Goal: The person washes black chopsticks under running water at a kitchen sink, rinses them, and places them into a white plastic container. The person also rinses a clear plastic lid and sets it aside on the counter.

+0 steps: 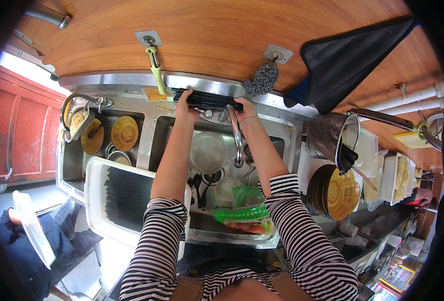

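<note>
Both my arms, in striped sleeves, reach over the sink to its back ledge. Between my left hand (186, 107) and my right hand (246, 107) lies a level bundle of black chopsticks (213, 99). My left fingers close round its left end, and my right fingers grip the right end. Just in front of the bundle, the curved faucet (238, 140) rises between my forearms. Many more black chopsticks (126, 198) lie side by side in a white tub (90, 193), left of my left forearm.
Bowls, ladles and a green package (239, 215) lie in the right basin. The left basin holds yellow-brown plates (124, 133). A steel scrubber (262, 80) and a green-handled brush (154, 65) hang behind. Right of the sink stand stacked plates (343, 195) and a mesh strainer (327, 134).
</note>
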Action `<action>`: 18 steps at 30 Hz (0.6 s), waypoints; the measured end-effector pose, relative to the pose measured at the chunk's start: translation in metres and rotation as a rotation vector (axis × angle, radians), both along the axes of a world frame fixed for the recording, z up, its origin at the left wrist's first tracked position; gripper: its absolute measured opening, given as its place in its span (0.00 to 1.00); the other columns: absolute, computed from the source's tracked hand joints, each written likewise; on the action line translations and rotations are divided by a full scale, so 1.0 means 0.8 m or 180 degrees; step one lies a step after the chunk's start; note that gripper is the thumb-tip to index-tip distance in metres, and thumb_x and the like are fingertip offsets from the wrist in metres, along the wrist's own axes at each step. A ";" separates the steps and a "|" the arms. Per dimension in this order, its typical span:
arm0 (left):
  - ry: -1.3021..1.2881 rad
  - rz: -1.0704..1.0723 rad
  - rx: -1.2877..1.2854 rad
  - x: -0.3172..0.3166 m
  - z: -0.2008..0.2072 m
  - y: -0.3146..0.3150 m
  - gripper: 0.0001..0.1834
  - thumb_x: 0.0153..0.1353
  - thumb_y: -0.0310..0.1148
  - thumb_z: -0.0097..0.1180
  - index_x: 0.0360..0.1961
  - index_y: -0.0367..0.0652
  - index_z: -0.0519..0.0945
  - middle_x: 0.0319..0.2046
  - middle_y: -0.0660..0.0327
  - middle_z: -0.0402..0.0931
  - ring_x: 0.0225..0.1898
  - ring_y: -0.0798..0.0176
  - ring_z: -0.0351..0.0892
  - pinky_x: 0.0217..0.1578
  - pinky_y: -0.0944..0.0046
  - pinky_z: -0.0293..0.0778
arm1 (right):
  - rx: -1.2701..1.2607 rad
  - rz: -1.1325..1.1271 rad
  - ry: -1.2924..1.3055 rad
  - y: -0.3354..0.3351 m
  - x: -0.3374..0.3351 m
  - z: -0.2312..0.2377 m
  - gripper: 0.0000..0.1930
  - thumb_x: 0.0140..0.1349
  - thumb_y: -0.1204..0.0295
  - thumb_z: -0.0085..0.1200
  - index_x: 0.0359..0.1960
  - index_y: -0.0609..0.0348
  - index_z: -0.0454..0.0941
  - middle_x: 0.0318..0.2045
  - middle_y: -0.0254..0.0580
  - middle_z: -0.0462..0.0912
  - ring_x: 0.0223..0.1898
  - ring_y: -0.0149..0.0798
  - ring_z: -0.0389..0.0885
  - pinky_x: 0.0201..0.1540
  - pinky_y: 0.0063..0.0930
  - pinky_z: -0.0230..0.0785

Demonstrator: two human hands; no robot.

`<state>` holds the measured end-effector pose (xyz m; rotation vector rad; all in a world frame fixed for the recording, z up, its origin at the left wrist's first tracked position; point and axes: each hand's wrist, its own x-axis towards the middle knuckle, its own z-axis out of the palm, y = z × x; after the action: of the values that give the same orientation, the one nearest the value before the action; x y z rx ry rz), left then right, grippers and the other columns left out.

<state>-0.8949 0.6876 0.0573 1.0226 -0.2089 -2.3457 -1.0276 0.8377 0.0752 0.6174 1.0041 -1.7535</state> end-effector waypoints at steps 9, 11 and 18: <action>-0.0098 0.0311 -0.0234 -0.013 -0.020 -0.001 0.14 0.44 0.24 0.58 0.36 0.41 0.73 0.32 0.59 0.74 0.33 0.56 0.75 0.33 0.56 0.75 | -0.0240 -0.0206 0.0103 -0.003 0.014 0.024 0.05 0.49 0.76 0.47 0.27 0.63 0.67 0.27 0.47 0.73 0.31 0.50 0.73 0.35 0.48 0.71; -0.0116 0.0414 -0.0122 -0.016 -0.025 -0.002 0.17 0.43 0.23 0.58 0.38 0.40 0.72 0.32 0.58 0.74 0.33 0.56 0.75 0.33 0.54 0.76 | -0.0164 -0.0210 0.0122 -0.007 0.017 0.024 0.05 0.50 0.74 0.47 0.27 0.63 0.67 0.26 0.47 0.73 0.31 0.49 0.73 0.33 0.47 0.71; -0.0460 0.0734 0.0039 -0.027 0.004 0.002 0.22 0.41 0.22 0.57 0.42 0.36 0.68 0.34 0.55 0.73 0.34 0.54 0.75 0.34 0.54 0.77 | 0.0016 -0.0189 0.0270 -0.016 0.024 0.011 0.11 0.45 0.62 0.50 0.22 0.57 0.68 0.15 0.43 0.71 0.11 0.44 0.67 0.11 0.36 0.58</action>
<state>-0.9166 0.6894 0.0607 1.1586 -0.1242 -2.0710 -1.0081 0.8253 0.0837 0.5856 1.0583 -1.8430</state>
